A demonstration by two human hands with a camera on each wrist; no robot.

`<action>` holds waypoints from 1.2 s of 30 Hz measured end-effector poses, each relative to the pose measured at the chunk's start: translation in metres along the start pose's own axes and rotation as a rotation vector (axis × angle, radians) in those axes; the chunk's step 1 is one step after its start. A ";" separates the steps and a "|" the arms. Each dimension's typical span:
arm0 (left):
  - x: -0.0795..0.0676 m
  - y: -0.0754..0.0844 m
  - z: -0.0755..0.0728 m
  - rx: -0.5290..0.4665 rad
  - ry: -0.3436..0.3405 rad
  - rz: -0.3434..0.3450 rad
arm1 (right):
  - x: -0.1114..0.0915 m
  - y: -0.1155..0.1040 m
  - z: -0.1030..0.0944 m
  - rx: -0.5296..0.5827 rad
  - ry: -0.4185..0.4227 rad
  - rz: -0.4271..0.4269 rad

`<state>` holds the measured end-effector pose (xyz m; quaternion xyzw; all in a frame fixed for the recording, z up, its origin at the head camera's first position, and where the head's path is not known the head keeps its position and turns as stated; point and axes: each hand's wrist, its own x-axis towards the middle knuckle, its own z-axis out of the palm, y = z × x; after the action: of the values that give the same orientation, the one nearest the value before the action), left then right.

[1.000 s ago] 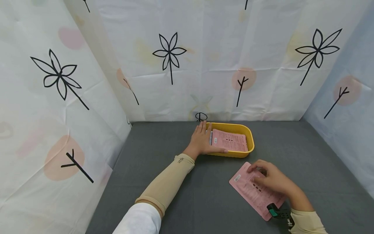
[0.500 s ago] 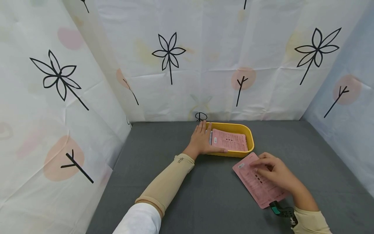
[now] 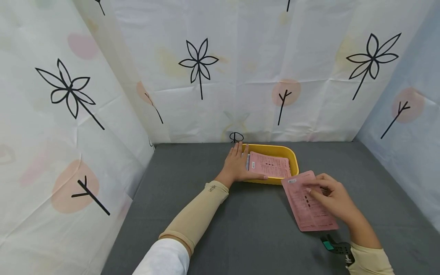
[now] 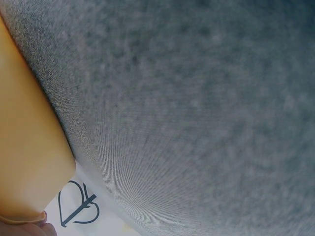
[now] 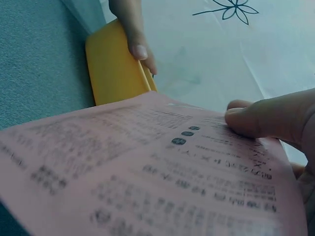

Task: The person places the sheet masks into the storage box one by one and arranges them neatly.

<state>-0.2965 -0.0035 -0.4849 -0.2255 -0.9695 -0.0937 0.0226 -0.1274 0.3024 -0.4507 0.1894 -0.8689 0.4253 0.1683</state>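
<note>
A flat pink packet (image 3: pixel 307 214) with fine dark print hangs tilted from my right hand (image 3: pixel 335 196), which pinches it near its upper right edge. In the right wrist view the thumb (image 5: pixel 251 118) presses on the packet's printed face. Its upper corner overlaps the near right part of the yellow tub (image 3: pixel 293 162) in the head view. My left hand (image 3: pixel 235 166) rests over the tub's left end with straight, spread fingers, the thumb lying along the near rim. Inside the tub lies a similar pink packet (image 3: pixel 269 165); something pale beside it is partly hidden by my left hand.
The grey cloth-covered table (image 3: pixel 240 229) carries the tub near its back edge. White patterned fabric (image 3: pixel 237 95) stands behind and at both sides. A black and green strap (image 3: pixel 335 246) is on my right wrist.
My right hand has lifted the pink packet off the table, moving it away from me and slightly right toward the tub; the packet has turned more upright. My left hand and the tub stay put.
</note>
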 end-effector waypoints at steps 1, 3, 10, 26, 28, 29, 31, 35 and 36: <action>0.000 0.000 0.000 0.003 0.001 0.000 | 0.000 -0.001 0.000 0.002 0.012 0.009; 0.000 0.000 0.000 0.004 0.004 0.000 | 0.000 -0.002 -0.001 -0.001 0.041 0.027; 0.002 -0.001 0.002 -0.005 -0.013 0.002 | 0.003 -0.005 -0.002 0.002 0.177 0.099; -0.002 0.001 -0.002 -0.004 -0.003 -0.006 | 0.014 -0.007 -0.007 0.075 0.585 0.344; 0.000 0.000 -0.001 -0.006 -0.020 -0.009 | 0.016 -0.004 -0.006 0.104 0.649 0.362; 0.000 0.000 -0.001 -0.009 -0.021 -0.007 | 0.017 -0.002 -0.006 0.137 0.685 0.362; 0.001 -0.001 0.000 -0.009 -0.021 -0.004 | 0.019 0.002 -0.005 0.205 0.750 0.362; 0.001 -0.001 0.000 -0.003 -0.021 -0.003 | 0.020 0.011 -0.004 0.332 0.830 0.392; 0.001 -0.001 0.000 0.000 -0.023 -0.003 | 0.020 0.012 -0.004 0.343 0.838 0.413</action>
<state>-0.2977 -0.0038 -0.4853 -0.2249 -0.9701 -0.0910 0.0115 -0.1501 0.3085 -0.4476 -0.1490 -0.6635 0.6261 0.3815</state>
